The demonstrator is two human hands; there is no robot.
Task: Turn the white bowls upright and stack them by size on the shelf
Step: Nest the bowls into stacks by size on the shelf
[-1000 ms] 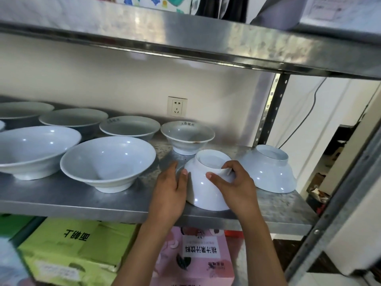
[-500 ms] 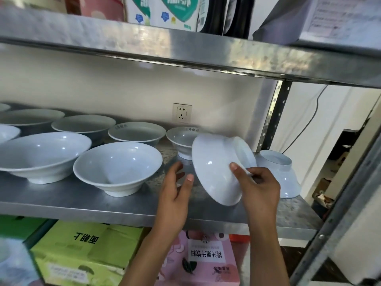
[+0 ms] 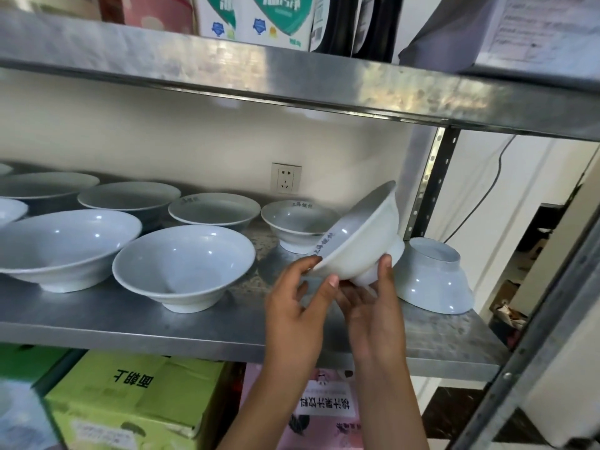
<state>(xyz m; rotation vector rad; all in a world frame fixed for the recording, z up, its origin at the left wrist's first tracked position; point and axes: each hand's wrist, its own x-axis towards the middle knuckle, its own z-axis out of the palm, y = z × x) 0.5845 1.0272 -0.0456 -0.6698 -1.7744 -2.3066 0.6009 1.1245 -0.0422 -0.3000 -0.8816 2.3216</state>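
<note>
Both hands hold a small white bowl tilted above the steel shelf, its opening facing up and to the left. My left hand grips its lower rim and my right hand holds its foot from beneath. Another white bowl lies upside down at the shelf's right end. Behind the held bowl a small upright bowl stands near the wall. Several wider upright bowls fill the left, the nearest a big bowl.
The upper shelf hangs low over the bowls. A perforated steel post stands at the back right, and a slanted frame bar closes the right side. A wall socket is behind. Cardboard boxes sit below.
The bowl stood upside down on the shelf a second ago. It was lifted and rolled over, and now tilts nearly upright with both hands on it.
</note>
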